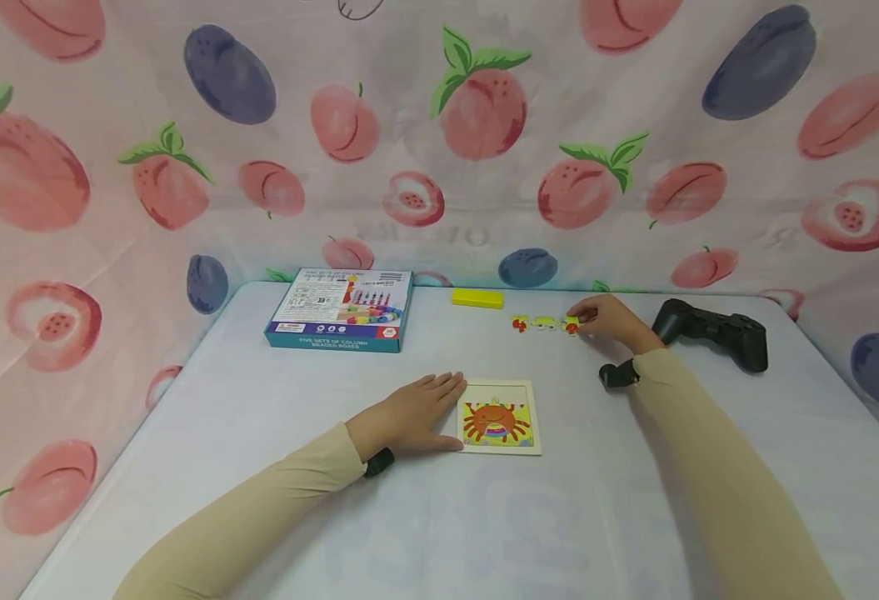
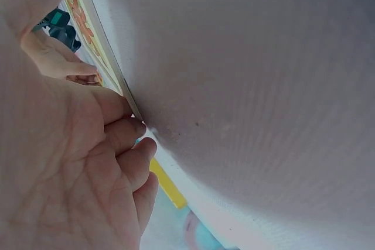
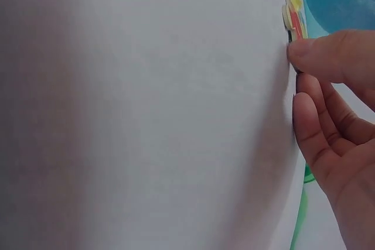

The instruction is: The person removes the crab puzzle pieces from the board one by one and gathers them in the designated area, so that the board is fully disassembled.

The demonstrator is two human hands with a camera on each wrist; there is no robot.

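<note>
A square framed puzzle board (image 1: 537, 417) with a smiling orange crab picture (image 1: 493, 414) lies flat on the white table. Against its left edge rests my left hand (image 1: 418, 415), palm down, fingers extended and thumb at the lower corner. In the left wrist view the fingertips (image 2: 149, 144) meet the side of the frame. Farther back on the right, several small red, yellow and green puzzle pieces (image 1: 545, 322) lie in a row. My right hand (image 1: 610, 321) pinches the rightmost red-and-yellow puzzle piece (image 1: 571, 325) at table level; its thumb (image 3: 310, 54) partly hides it.
A flat toy box (image 1: 334, 310) lies at the back left. Beside it, nearer the middle, is a yellow block (image 1: 477, 298). A black game controller (image 1: 711, 332) sits right of my right hand. Fruit-printed cloth (image 1: 484, 200) hangs behind the table (image 1: 274, 392).
</note>
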